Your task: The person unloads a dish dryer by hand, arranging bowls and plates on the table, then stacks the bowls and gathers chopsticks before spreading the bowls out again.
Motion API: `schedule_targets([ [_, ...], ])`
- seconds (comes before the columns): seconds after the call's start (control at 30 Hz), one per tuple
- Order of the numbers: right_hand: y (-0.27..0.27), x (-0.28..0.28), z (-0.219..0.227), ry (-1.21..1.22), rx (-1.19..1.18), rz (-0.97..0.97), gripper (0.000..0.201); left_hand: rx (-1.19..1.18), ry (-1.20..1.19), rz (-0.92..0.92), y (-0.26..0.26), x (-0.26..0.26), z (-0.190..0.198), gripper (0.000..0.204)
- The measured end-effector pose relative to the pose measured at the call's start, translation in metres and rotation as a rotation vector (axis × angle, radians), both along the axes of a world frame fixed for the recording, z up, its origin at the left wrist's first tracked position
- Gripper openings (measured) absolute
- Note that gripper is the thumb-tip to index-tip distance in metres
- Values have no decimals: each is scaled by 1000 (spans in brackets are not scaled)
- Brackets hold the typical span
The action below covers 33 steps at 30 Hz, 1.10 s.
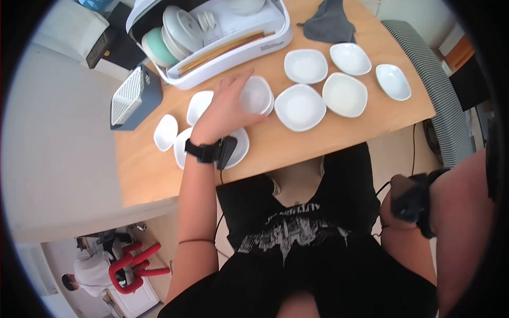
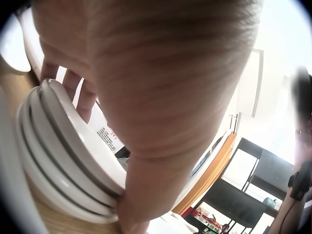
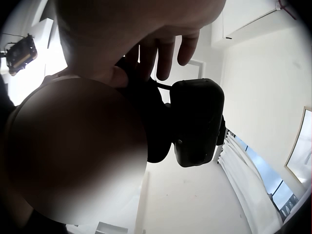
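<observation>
In the head view my left hand (image 1: 225,108) is over a stack of white bowls (image 1: 256,95) on the wooden table (image 1: 278,144). The left wrist view shows several nested bowls (image 2: 68,156), fingers on the far side of their rims and thumb on the near side, gripping the stack. White dishes peek out from under the wrist. My right hand (image 3: 141,29) is raised in the right wrist view, fingers loosely extended downward beside a black boxy device (image 3: 199,122) on a strap. The right forearm (image 1: 466,222) rises along the right edge of the head view.
Several separate white bowls (image 1: 300,107) spread to the right of the stack. Behind stands a white dish rack (image 1: 233,62) with plates and chopsticks (image 1: 222,53). A grey cloth (image 1: 330,24) lies at the back, a blue-grey basket (image 1: 139,100) at the left. Another person (image 1: 95,270) is in the background.
</observation>
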State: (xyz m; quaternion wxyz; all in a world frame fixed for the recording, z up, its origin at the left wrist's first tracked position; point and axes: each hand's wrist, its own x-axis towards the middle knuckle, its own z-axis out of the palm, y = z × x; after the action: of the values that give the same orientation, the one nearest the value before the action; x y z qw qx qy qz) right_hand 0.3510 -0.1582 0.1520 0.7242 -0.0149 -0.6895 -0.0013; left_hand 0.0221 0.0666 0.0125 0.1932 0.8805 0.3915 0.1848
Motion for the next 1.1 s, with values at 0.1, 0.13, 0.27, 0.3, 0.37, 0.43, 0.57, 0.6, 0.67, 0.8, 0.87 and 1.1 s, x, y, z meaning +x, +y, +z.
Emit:
schedule_targets([
  [0.1,1,2,-7,-9,-21,-14,41,-57,12,25,-9,-1,3,109],
  [0.13,-1,-1,-8,-7,-15,-16,41,-54,3,16,-8,-1,1,109],
  [0.27,1,5,-13,-10,11,12,42,-46,4,47,-12,0,7,111],
  [0.3,0,5,-14,-16,24,21,42,-54,4,49,-13,0,9,110],
  [0.37,4,4,-16,-18,31,34,42,-69,8,60,-13,-1,11,110],
  [0.43,7,4,-17,-20,41,48,43,-51,-13,66,-14,-2,16,110],
  [0.57,8,-3,-18,-13,30,63,43,46,-88,32,-16,-10,20,110],
  [0.6,12,-7,-17,-3,-1,47,44,16,-56,31,-18,-13,21,110],
  [0.67,31,-14,-21,41,-118,3,44,142,-65,49,-27,-24,21,108],
  [0.8,82,-33,-44,12,-484,-211,45,51,-158,159,-55,-42,27,102],
  [0.87,116,-60,-60,-156,-733,-269,45,71,-163,210,-67,-66,30,103],
  [1.1,191,-126,-138,-1055,-805,-344,104,38,-114,525,-98,-159,28,100],
])
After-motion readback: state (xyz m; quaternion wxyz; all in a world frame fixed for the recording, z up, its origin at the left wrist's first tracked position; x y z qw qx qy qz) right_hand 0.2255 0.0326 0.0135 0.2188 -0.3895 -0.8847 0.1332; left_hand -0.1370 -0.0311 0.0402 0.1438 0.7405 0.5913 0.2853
